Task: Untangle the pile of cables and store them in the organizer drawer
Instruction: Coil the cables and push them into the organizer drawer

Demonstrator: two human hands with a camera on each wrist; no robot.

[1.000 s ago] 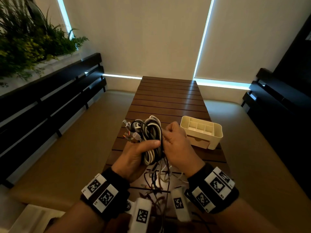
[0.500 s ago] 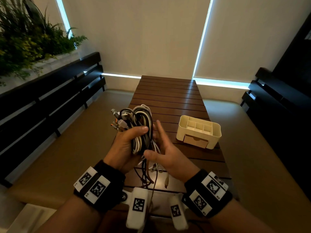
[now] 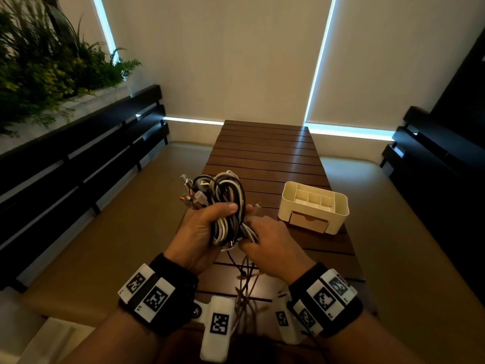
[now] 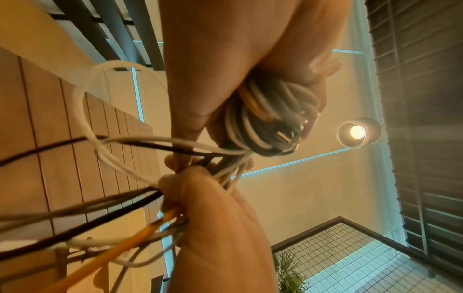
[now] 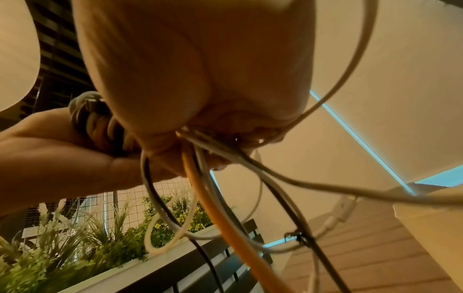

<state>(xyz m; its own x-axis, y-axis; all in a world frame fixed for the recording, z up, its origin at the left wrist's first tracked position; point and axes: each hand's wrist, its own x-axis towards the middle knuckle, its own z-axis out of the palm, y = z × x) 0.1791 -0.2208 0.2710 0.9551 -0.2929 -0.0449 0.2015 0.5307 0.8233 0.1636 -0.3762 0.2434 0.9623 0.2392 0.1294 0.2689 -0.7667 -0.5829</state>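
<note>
My left hand (image 3: 202,232) grips a tangled bundle of black and white cables (image 3: 223,195) above the near part of the wooden table (image 3: 265,153), thumb wrapped across the coils. Plug ends stick out at the bundle's upper left. My right hand (image 3: 267,240) sits just right of it and holds the strands (image 4: 140,206) that trail out below the bundle; a white, a black and an orange strand (image 5: 213,208) hang from its fist toward the table. The cream organizer (image 3: 313,206), with open top compartments and a small front drawer (image 3: 309,222), stands on the table to the right.
Dark slatted benches (image 3: 78,158) run along the left, with a planter of green plants (image 3: 47,64) above them, and dark furniture (image 3: 433,158) at the right. Blinds cover the windows behind the table. The far half of the table holds nothing.
The right hand has gone from an open palm beside the bundle to a grip on the hanging strands. The left hand keeps the bundle raised slightly left of where it was a second ago.
</note>
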